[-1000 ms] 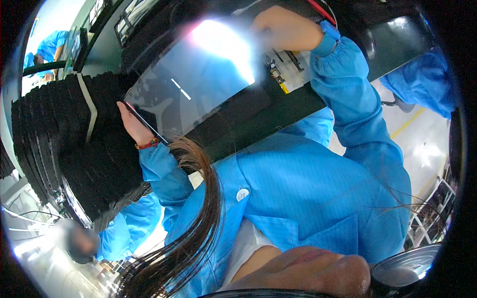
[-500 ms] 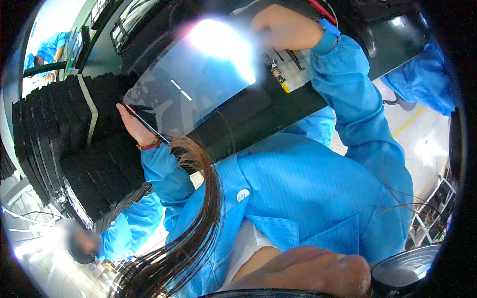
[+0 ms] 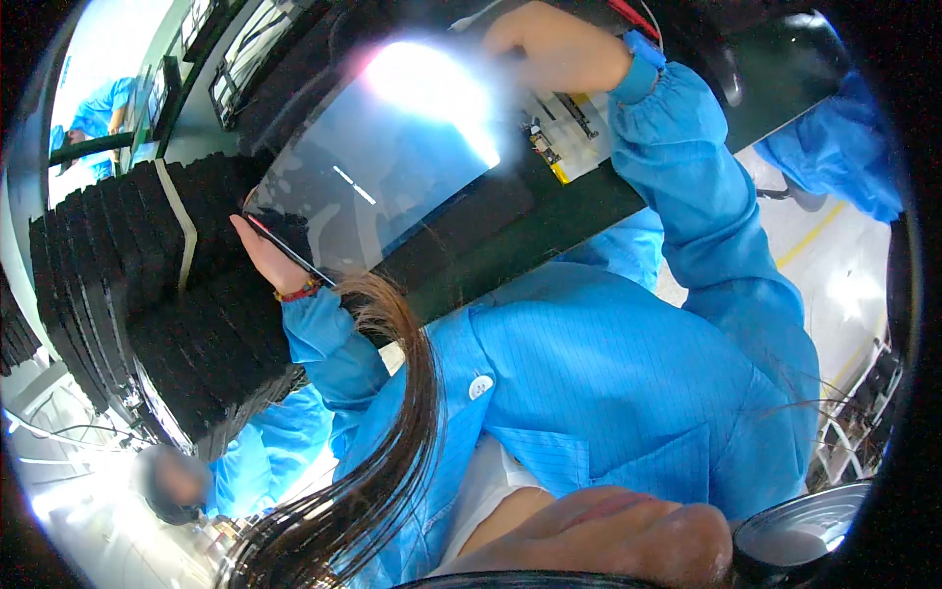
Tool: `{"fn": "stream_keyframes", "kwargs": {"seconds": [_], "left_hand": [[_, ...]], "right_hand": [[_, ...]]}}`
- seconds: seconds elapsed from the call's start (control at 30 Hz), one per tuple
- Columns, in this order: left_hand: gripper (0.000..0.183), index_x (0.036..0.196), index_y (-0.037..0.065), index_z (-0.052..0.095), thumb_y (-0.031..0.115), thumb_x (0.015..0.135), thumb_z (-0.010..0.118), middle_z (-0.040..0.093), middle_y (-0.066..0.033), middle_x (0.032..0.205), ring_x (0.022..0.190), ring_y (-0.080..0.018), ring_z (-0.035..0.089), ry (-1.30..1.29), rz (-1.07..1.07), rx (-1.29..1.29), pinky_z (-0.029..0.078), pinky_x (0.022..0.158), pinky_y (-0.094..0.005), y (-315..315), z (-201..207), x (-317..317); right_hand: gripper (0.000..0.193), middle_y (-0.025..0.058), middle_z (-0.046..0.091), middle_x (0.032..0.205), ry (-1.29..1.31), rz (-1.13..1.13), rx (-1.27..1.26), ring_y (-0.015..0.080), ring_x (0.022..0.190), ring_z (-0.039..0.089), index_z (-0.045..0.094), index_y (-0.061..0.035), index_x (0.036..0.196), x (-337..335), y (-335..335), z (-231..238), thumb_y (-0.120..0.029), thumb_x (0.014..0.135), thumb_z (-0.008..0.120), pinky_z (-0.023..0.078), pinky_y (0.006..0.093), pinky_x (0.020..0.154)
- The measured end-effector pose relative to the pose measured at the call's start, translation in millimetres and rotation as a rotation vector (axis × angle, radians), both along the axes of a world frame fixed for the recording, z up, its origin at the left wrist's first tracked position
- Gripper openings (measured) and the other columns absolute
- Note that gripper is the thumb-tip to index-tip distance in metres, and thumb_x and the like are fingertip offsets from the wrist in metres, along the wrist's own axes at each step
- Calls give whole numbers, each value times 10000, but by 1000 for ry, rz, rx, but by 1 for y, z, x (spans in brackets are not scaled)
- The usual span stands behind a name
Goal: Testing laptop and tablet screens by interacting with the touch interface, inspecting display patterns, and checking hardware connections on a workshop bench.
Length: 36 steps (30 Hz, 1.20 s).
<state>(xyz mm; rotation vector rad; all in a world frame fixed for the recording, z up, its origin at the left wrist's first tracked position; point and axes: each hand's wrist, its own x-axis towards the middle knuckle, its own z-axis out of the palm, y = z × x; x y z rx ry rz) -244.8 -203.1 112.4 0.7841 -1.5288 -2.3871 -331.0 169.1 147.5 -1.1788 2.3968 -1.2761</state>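
Head view: left hand [image 3: 270, 257] at the panel [image 3: 324, 177], right hand [image 3: 554, 44] by the glare [image 3: 432, 93]

The glossy panel slants over the dark table [image 3: 559, 226], between the two hands, two short white dashes on its face. The left hand lies along its left edge, touching it; a red bracelet [image 3: 299, 291] circles that wrist. The right hand bends down near the panel's upper right, a blue band [image 3: 645, 51] at its wrist. Whether either hand is clenched or loose cannot be told: the panel hides the left fingers and the glare swallows the right ones. Just below the right hand lies a white piece [image 3: 587, 145] with dark and yellow parts. A black stack [image 3: 211, 334] crossed by a pale strap [image 3: 186, 221] stands beside the left hand.
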Motion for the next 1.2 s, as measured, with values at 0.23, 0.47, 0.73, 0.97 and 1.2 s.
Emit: {"fn": "stream_keyframes", "kwargs": {"seconds": [0.23, 0.47, 0.73, 0.97, 1.2], "left_hand": [[541, 1206, 54, 483, 482, 939, 287, 510, -102, 1212, 1088, -274, 479, -58, 55, -44, 333, 973, -388, 19, 11, 1], [520, 1177, 61, 498, 473, 943, 284, 521, -97, 1199, 1078, -265, 486, -28, -22, -52, 346, 958, -386, 13, 7, -1], [555, 1177, 6, 497, 469, 940, 304, 565, -119, 1114, 973, -270, 551, 64, -17, -129, 447, 858, -395, 7, 3, -5], [586, 1177, 2, 505, 489, 943, 279, 519, -129, 1215, 1090, -278, 491, 159, -308, 137, 352, 964, -378, -13, -11, -5], [602, 1159, -13, 522, 504, 931, 316, 567, -137, 1146, 1033, -273, 539, 154, -226, 82, 383, 944, -363, -5, -10, -4]], "right_hand": [[191, 143, 662, 846, -10, -18, -6, 243, 744, 628, 668, -3, 914, 1, -2, -3, -107, 759, 623, 482, 320, 689], [187, 146, 659, 848, -12, -32, 4, 245, 752, 628, 671, -12, 912, 1, -1, -5, -109, 758, 629, 481, 319, 697], [161, 133, 646, 810, 61, -1, -41, 248, 745, 616, 667, -4, 872, 0, -4, -5, -115, 758, 640, 476, 331, 685], [185, 127, 661, 847, 109, -50, 0, 234, 779, 630, 670, -25, 914, -3, -14, -25, -144, 775, 644, 498, 330, 732], [197, 100, 645, 988, 823, -718, 240, 302, 980, 575, 662, -64, 943, 43, 79, -14, -201, 808, 620, 450, 369, 863]]}}
